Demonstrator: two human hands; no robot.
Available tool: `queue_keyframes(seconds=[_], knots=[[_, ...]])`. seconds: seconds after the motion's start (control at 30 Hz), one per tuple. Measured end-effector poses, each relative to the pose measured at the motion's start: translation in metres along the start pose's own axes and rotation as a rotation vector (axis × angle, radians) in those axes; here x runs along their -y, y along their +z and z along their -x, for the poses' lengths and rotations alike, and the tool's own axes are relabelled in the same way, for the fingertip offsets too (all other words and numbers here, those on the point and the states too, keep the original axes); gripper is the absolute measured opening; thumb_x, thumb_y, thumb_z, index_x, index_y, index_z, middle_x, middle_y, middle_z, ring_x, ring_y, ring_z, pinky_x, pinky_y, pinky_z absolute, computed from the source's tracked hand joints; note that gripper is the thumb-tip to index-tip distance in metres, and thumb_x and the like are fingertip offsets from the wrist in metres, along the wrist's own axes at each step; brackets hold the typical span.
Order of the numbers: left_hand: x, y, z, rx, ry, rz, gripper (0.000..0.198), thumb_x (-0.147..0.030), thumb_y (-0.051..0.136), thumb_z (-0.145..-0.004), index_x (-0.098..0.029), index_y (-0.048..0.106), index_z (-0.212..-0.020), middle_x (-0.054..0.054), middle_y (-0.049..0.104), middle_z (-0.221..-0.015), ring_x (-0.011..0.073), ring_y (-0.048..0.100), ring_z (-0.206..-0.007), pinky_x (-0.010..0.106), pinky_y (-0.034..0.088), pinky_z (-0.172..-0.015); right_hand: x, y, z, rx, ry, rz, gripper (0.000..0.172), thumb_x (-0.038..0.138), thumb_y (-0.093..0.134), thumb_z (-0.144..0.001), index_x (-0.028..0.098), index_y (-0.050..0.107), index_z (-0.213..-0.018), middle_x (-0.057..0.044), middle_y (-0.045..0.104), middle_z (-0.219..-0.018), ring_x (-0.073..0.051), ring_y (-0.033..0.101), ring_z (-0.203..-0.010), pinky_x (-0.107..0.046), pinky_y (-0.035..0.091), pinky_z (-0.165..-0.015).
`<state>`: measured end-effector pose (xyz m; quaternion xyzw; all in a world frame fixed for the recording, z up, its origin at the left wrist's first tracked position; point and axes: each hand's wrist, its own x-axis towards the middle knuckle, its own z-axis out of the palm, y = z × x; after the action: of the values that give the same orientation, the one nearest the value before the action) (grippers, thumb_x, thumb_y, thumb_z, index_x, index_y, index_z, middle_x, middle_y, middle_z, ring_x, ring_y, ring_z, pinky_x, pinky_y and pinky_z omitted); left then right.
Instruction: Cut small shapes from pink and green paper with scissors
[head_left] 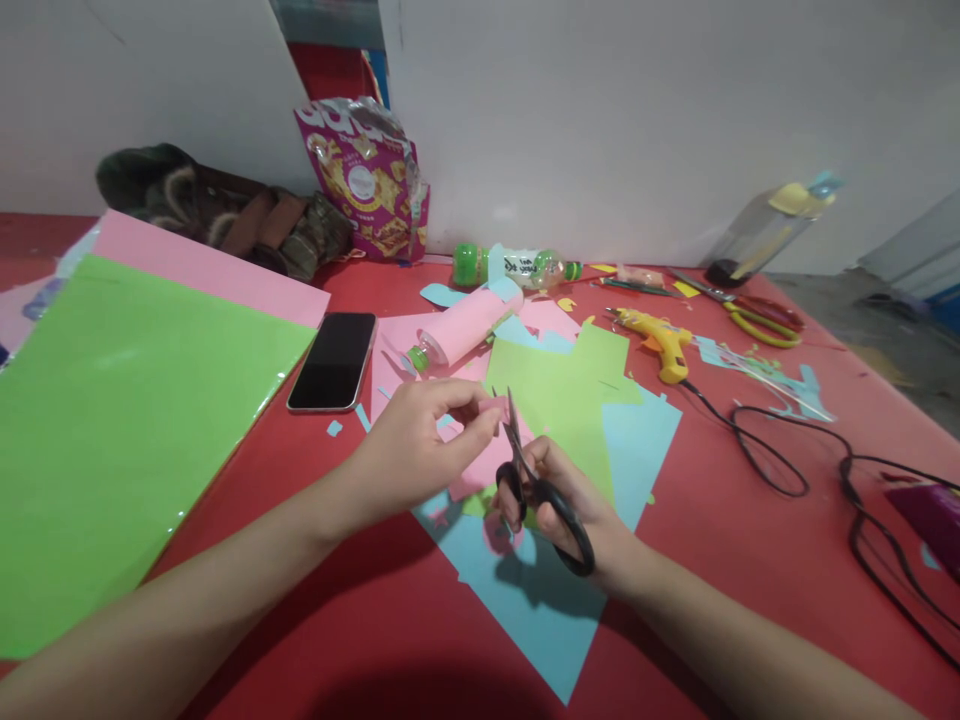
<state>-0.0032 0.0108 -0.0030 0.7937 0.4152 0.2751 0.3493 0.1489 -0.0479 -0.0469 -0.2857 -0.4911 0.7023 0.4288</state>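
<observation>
My left hand [420, 440] pinches a small piece of pink paper [493, 404] between thumb and fingers. In my right hand [574, 500] is a pair of scissors [564, 525] with black handles, its thumb and fingers through the loops. The blades are parted, with the pink piece at them. Below both hands lie green paper [555, 390], blue paper [555, 620] and pink scraps, overlapping one another. Just beyond my left hand lies a bottle wrapped in pink paper [469, 325], its green cap toward me.
A phone [334, 362] and a green sheet [142, 420] lie on the left. Farther back are a snack bag [367, 180] and a green-capped bottle [529, 268]. On the right, a yellow glue gun [660, 342] trails a black cable [780, 412], near larger scissors [761, 320] and a clear bottle [772, 235].
</observation>
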Motion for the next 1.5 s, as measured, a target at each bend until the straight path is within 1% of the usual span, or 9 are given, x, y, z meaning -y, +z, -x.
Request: queue_keyframes(seconds=[0.3, 0.53, 0.67, 0.87, 1.03, 1.23, 1.5], knots=[[0.0006, -0.0026, -0.0011, 0.022, -0.023, -0.017, 0.022, -0.026, 0.043, -0.078, -0.013, 0.055, -0.066, 0.000, 0.057, -0.063, 0.0104, 0.050, -0.062, 0.020, 0.039, -0.058, -0.0024, -0.0013, 0.0004, 0.023, -0.009, 0.007, 0.037, 0.048, 0.053, -0.072, 0.023, 0.027, -0.077, 0.006, 0.035, -0.060, -0.010, 0.037, -0.054, -0.029, 0.035, -0.058], [0.0016, -0.0025, -0.0003, 0.030, -0.031, 0.000, 0.023, -0.028, 0.042, -0.079, -0.013, 0.055, -0.068, 0.000, 0.057, -0.064, 0.0105, 0.051, -0.062, 0.020, 0.040, -0.058, -0.0035, -0.0025, 0.0006, 0.022, -0.005, 0.016, 0.036, 0.047, 0.054, -0.072, 0.023, 0.028, -0.078, 0.005, 0.036, -0.061, -0.009, 0.036, -0.055, -0.028, 0.034, -0.057], [-0.0001, -0.0039, -0.0004, 0.053, -0.039, 0.000, 0.024, -0.028, 0.043, -0.078, -0.013, 0.053, -0.063, 0.000, 0.055, -0.061, 0.0100, 0.050, -0.060, 0.020, 0.039, -0.056, -0.0024, -0.0029, 0.0003, 0.034, -0.021, 0.015, 0.036, 0.048, 0.052, -0.073, 0.022, 0.027, -0.078, 0.005, 0.036, -0.062, -0.009, 0.035, -0.053, -0.028, 0.033, -0.057], [-0.0016, -0.0068, -0.0014, 0.083, -0.022, -0.036, 0.025, -0.026, 0.043, -0.077, -0.013, 0.051, -0.058, -0.001, 0.053, -0.057, 0.0088, 0.047, -0.056, 0.019, 0.038, -0.054, -0.0006, -0.0022, 0.0003, 0.035, -0.001, 0.010, 0.037, 0.048, 0.054, -0.072, 0.022, 0.028, -0.078, 0.005, 0.038, -0.064, -0.008, 0.035, -0.051, -0.027, 0.032, -0.055], [-0.0010, -0.0079, -0.0018, 0.095, -0.018, -0.053, 0.025, -0.027, 0.043, -0.077, -0.013, 0.052, -0.059, -0.001, 0.054, -0.058, 0.0091, 0.049, -0.058, 0.019, 0.038, -0.054, -0.0014, -0.0013, 0.0018, 0.041, 0.014, 0.002, 0.037, 0.048, 0.054, -0.072, 0.022, 0.028, -0.077, 0.005, 0.038, -0.063, -0.009, 0.038, -0.055, -0.026, 0.031, -0.054], [-0.0013, -0.0080, -0.0020, 0.098, -0.022, -0.048, 0.025, -0.028, 0.042, -0.078, -0.013, 0.052, -0.060, 0.000, 0.055, -0.059, 0.0094, 0.049, -0.058, 0.019, 0.038, -0.055, -0.0019, -0.0024, 0.0021, 0.035, 0.030, -0.005, 0.037, 0.047, 0.054, -0.072, 0.022, 0.028, -0.077, 0.005, 0.038, -0.062, -0.009, 0.039, -0.055, -0.026, 0.031, -0.054], [-0.0012, -0.0101, -0.0023, 0.155, -0.036, 0.017, 0.025, -0.028, 0.043, -0.078, -0.014, 0.052, -0.060, -0.001, 0.057, -0.061, 0.0096, 0.052, -0.061, 0.018, 0.040, -0.057, -0.0012, -0.0017, 0.0010, 0.039, 0.022, 0.003, 0.039, 0.049, 0.055, -0.070, 0.022, 0.028, -0.076, 0.005, 0.039, -0.063, -0.009, 0.038, -0.056, -0.026, 0.031, -0.054]])
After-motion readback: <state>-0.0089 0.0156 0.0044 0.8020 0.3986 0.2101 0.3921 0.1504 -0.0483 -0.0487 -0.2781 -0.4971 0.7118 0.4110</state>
